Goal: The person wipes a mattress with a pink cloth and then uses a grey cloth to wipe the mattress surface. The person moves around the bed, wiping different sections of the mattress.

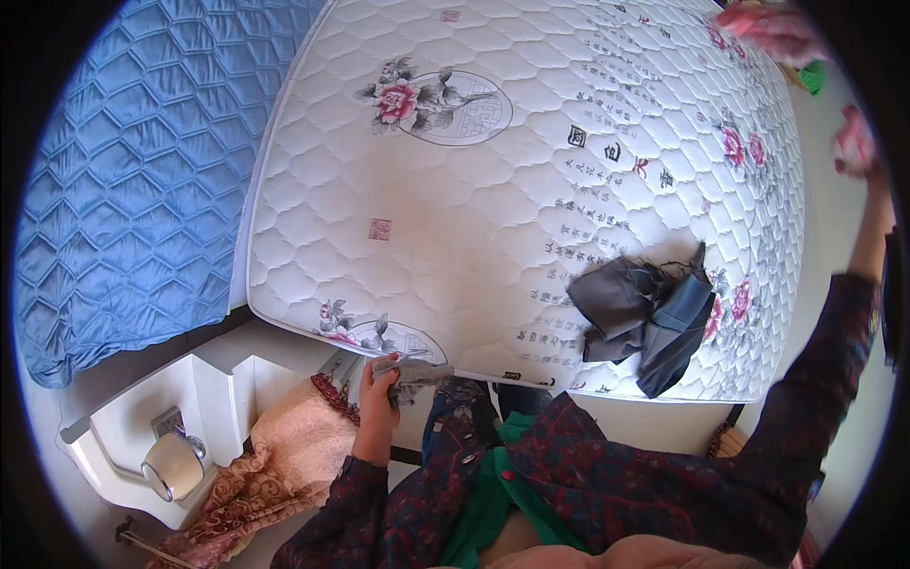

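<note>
Two bare hands work in the head view. The left hand (379,387) has its fingers closed upon a grey cloth (417,374), at the near edge of a white quilted mattress (455,209) with printed flowers. The right hand (866,174), raised near the right rim, appears to be clamped on a blurred pink cloth (855,139); the exact finger placement I cannot tell. Another pink piece (775,34) blurs at upper right, and whether both are connected is unclear.

For good handling, I would advise keeping the grey cloth gathered and swinging the pink one clear of the face. A dark crumpled fabric bundle (611,302) lies on the mattress and could obstruct any long sweep across it. At left are a blue quilted cover (142,180), a cream cylindrical lamp (172,468) and a peach ruffled cloth (301,441); the lamp deserves caution from the left elbow.
</note>
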Available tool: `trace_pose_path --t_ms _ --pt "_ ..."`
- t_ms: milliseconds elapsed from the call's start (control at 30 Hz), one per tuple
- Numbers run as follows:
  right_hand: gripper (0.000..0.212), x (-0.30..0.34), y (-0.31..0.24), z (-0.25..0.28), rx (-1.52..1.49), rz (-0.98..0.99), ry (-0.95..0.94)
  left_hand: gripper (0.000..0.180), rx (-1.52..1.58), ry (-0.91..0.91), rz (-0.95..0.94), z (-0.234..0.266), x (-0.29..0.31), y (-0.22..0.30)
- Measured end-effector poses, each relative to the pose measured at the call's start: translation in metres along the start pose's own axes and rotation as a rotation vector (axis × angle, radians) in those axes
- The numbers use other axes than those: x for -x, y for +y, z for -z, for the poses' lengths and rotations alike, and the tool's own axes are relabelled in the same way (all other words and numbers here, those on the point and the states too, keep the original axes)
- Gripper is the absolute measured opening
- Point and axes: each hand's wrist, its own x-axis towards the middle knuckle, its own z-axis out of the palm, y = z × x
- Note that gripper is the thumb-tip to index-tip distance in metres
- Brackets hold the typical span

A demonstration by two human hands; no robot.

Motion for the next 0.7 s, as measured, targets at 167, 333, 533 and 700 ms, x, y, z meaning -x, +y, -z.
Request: trace_pose_path --t_ms 167,333,533,700 --pt "0.043 0.168 0.087 -0.185 0.631 -0.031 -0.755 0.031 0.005 -0.004 -0.057 0.007 0.023 0.004" --pt "0.048 0.526 0.026 -0.190 -0.035 -0.141 -2.257 0.033 -0.012 0.043 -0.206 0.024 0.049 0.006" --pt "0.045 0.551 -0.023 -0.125 -0.405 -0.673 -2.188 0.035 0.001 0.058 -0.329 0.033 0.070 0.014" --pt "0.038 0.407 -0.044 -0.089 -0.489 -0.738 -1.732 0.035 0.105 -0.006 -0.379 0.021 0.088 0.017"
